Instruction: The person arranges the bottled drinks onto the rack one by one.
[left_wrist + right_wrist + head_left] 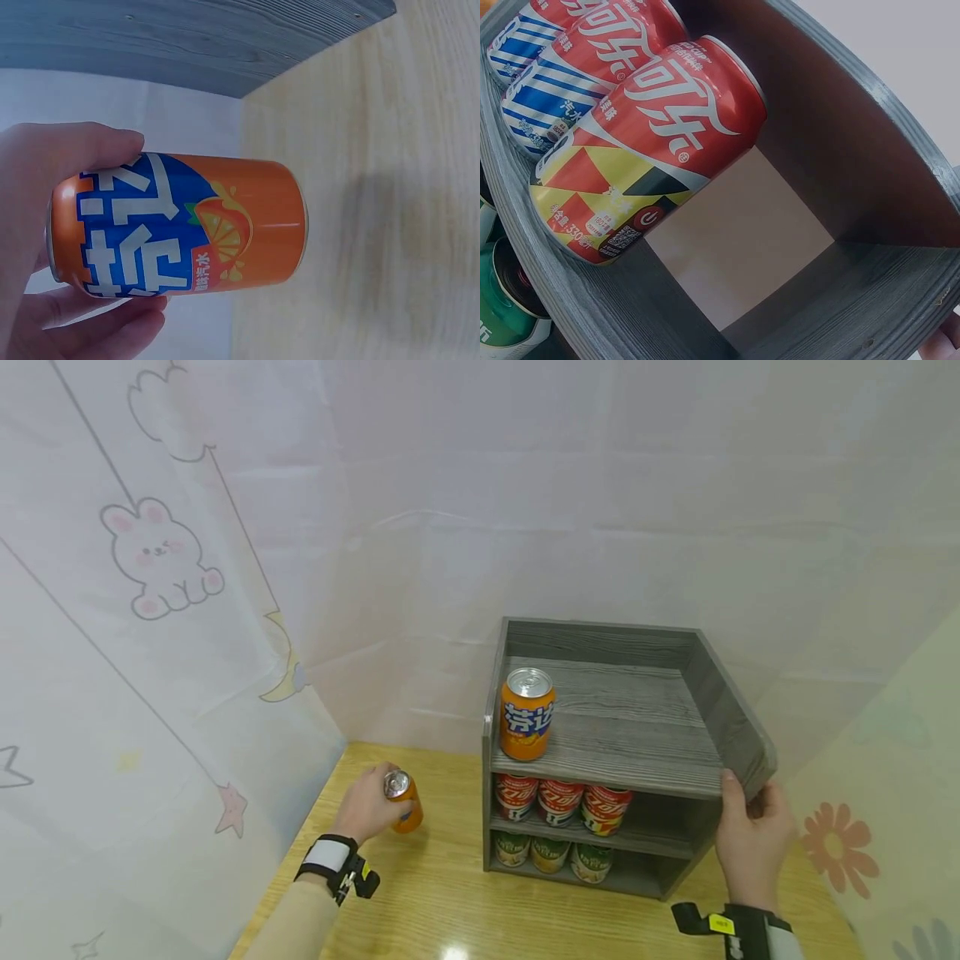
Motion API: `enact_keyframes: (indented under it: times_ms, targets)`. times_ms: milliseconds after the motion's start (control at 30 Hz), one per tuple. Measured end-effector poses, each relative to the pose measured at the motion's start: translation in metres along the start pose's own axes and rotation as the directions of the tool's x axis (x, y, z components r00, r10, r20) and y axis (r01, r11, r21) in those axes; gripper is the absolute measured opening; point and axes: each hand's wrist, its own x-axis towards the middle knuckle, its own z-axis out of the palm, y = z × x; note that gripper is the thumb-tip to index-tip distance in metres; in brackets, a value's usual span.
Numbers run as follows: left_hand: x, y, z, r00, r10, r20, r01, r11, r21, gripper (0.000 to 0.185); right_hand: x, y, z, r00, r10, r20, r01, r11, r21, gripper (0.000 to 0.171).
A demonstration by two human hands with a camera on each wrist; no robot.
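My left hand [366,810] grips an orange soda can [403,802] low over the wooden table [450,910], left of a grey three-tier shelf [615,752]. In the left wrist view, fingers [82,150] and thumb wrap the orange can [187,225], which has blue and white lettering. My right hand [750,835] holds the shelf's front right corner, thumb on the top tier's edge. Another orange can [527,712] stands on the top tier at the left. Red cola cans [558,797] fill the middle tier, also seen close in the right wrist view as red cans [652,142]. Green cans [551,853] sit on the bottom tier.
White sheets printed with a rabbit [161,560] and flowers [832,847] hang close around the table on the left, back and right. The shelf's side panel [187,37] is just beside the held can. The top tier is bare to the right of its can.
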Motion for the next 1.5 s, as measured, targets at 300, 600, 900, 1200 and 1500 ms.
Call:
enact_keyframes:
  times_ms: [300, 600, 900, 1200, 1500]
  targets:
    - [0.007, 0.027, -0.026, 0.998, 0.047, -0.031, -0.047, 0.999, -0.026, 0.058, 0.001, 0.001, 0.0, 1.0, 0.01, 0.0, -0.01, 1.0, 0.007, 0.035]
    - [0.015, 0.055, -0.057, 0.969, 0.197, -0.152, -0.209, 0.975, -0.07, 0.052, -0.001, -0.001, -0.001, 1.0, 0.008, 0.003, -0.008, 1.0, 0.026, 0.033]
    - [0.021, 0.082, -0.086, 0.913, 0.32, -0.253, -0.336, 0.942, -0.02, 0.058, 0.0, 0.002, -0.001, 1.0, 0.022, 0.006, -0.022, 1.0, 0.022, 0.032]
    - [0.027, 0.112, -0.114, 0.818, 0.431, -0.382, -0.462, 0.887, 0.011, 0.061, 0.001, 0.005, -0.002, 1.0, 0.028, 0.012, -0.028, 0.999, 0.022, 0.035]
    - [0.032, 0.145, -0.136, 0.743, 0.455, -0.492, -0.513, 0.858, 0.019, 0.061, 0.001, 0.006, -0.001, 1.0, -0.001, 0.009, 0.0, 1.0, 0.012, 0.036]
